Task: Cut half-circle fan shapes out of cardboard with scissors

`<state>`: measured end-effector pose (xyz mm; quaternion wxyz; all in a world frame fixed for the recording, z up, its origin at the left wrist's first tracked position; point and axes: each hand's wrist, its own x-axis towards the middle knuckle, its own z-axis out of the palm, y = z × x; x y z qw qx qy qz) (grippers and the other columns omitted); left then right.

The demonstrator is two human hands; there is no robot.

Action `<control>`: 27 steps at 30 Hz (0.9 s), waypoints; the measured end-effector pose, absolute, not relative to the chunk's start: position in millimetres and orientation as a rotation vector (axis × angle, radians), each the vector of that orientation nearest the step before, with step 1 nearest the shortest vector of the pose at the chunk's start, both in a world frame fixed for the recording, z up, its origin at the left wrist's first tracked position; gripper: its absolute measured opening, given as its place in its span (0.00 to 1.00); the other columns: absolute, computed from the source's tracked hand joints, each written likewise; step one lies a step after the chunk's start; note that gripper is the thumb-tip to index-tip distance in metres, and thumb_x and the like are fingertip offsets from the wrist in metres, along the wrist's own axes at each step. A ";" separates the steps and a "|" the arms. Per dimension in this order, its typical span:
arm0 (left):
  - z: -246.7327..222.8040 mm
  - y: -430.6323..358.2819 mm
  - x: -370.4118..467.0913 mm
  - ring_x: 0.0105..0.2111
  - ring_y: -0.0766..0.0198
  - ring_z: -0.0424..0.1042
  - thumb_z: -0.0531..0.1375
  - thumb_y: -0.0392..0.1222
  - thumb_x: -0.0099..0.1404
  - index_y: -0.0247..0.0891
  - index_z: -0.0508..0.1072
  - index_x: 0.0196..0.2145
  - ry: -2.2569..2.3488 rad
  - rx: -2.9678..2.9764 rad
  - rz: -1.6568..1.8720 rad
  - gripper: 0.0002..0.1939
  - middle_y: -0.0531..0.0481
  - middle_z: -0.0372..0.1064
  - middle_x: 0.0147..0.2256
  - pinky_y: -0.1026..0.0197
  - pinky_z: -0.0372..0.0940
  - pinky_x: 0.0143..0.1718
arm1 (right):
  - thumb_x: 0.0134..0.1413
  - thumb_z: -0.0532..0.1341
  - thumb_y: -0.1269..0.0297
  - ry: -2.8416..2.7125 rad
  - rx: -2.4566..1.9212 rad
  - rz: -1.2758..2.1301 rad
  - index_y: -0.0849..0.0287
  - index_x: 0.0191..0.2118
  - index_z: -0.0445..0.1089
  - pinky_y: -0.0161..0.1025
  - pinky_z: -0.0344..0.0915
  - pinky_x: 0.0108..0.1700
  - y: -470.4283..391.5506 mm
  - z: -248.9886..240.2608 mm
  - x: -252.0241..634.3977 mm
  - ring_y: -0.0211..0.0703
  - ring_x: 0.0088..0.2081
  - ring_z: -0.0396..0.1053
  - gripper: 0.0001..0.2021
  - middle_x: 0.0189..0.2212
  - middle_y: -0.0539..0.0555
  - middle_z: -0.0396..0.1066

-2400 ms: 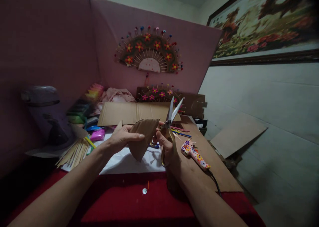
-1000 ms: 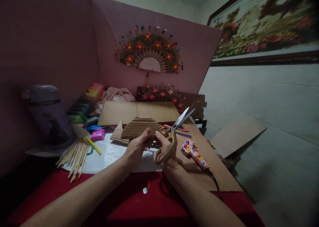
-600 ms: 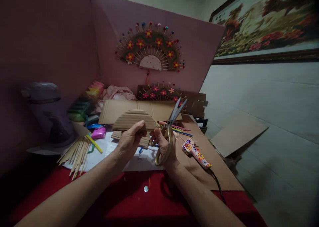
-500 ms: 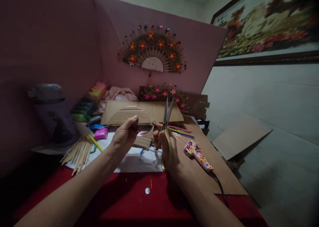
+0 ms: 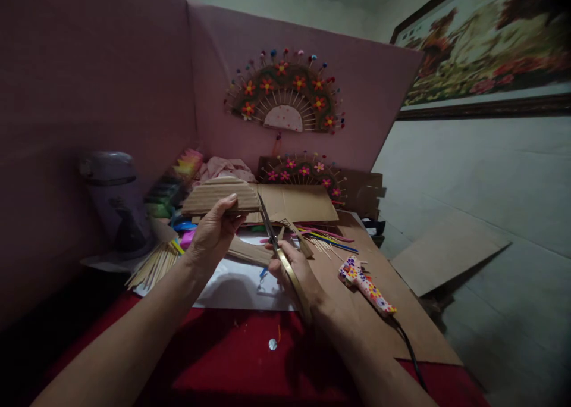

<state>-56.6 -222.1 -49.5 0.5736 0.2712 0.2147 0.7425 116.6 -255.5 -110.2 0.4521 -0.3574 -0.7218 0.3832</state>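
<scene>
My left hand holds up a half-round piece of brown corrugated cardboard by its lower edge, thumb on its front. In my right hand are gold-handled scissors, blades together and pointing up-left to just below the piece. A curved cardboard offcut lies on the white sheet between my hands.
A flower-patterned glue gun with a black cord lies on a cardboard sheet at the right. Wooden skewers, coloured sticks, clay packs and a dark jug sit around. Two decorated fans stand at the pink backboard.
The scissors shut and tilted left and down. The half-round piece came free, and my left hand carried it up and left. The offcut dropped onto the white sheet.
</scene>
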 end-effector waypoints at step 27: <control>-54.5 -221.4 -51.1 0.26 0.69 0.74 0.65 0.31 0.51 0.34 0.74 0.28 0.470 0.718 1.742 0.05 0.53 0.76 0.26 0.68 0.69 0.30 | 0.41 0.58 0.32 -1.737 -0.915 0.965 0.61 0.40 0.67 0.31 0.52 0.20 -255.8 -107.5 119.4 0.33 0.21 0.54 0.34 0.23 0.49 0.62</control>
